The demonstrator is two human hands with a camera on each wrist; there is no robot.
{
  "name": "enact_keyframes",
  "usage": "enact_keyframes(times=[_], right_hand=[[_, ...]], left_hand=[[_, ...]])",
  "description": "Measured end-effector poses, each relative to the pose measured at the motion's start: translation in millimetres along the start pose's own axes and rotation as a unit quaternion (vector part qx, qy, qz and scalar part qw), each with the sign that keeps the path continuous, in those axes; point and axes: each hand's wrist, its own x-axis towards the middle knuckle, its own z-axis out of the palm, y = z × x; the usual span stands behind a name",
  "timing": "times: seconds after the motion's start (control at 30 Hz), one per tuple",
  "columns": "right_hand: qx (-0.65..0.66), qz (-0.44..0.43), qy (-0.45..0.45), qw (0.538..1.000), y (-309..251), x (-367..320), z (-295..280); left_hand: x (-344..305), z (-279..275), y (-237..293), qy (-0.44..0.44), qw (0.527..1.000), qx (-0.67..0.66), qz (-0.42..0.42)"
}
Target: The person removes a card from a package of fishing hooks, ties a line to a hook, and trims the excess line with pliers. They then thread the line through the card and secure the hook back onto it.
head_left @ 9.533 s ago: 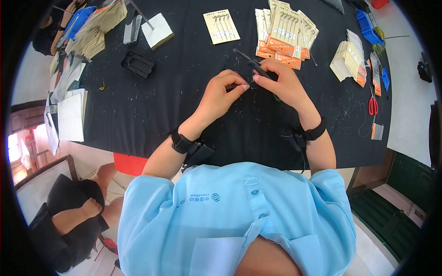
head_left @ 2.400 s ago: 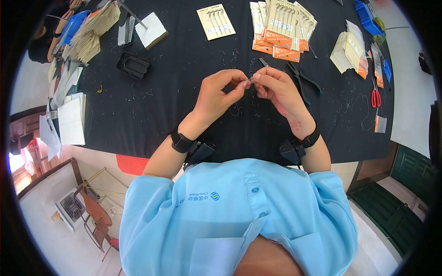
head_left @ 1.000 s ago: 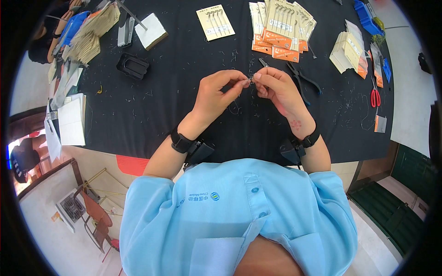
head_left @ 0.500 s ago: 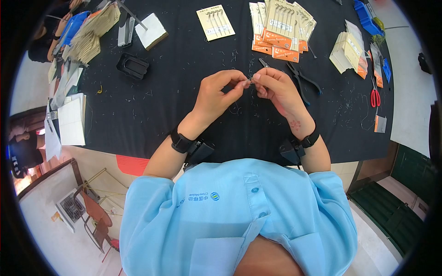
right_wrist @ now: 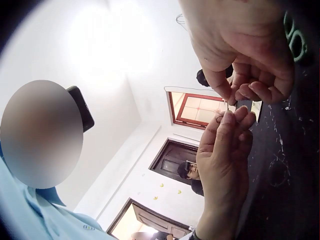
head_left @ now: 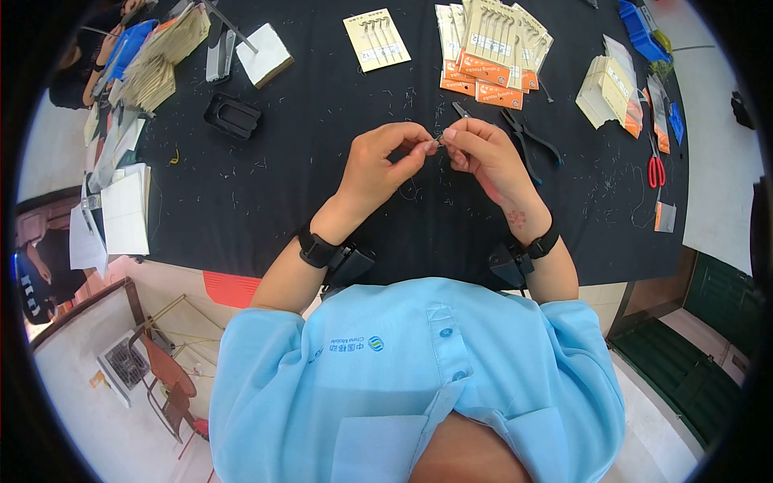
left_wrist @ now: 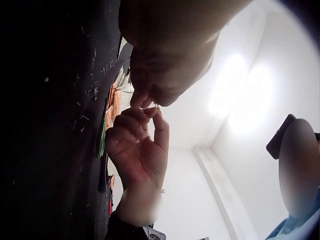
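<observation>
Pinching a tiny metal piece (head_left: 439, 138) just above the desk (head_left: 266, 209), fingers of the left hand (head_left: 377, 171) and right hand (head_left: 488, 158) are clamped on it. If either grip loosens, it would likely vanish among the scraps (head_left: 600, 189).

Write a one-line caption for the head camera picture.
Left hand and right hand pinch a tiny piece above the black table; pliers and cards of hooks lie beyond.
</observation>
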Motion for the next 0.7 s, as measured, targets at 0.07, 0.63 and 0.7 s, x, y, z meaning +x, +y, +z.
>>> enact_keyframes(times=[0.07, 0.63, 0.7], right_hand=[[-0.001, 0.003, 0.001, 1.0, 0.1, 0.0, -0.4], [-0.245, -0.122, 0.053, 0.96, -1.0, -2.0, -1.1], [-0.256, -0.118, 0.049, 0.958, -3.2, -3.1, -0.9]], left_hand=[[-0.6, 0.7, -2.4, -0.008, 1.0, -0.012, -0.009], [3.4, -6.1, -4.0, -0.001, 0.899, -0.309, -0.31], [3.6, -6.5, -4.4, 0.001, 0.895, -0.31, -0.32]])
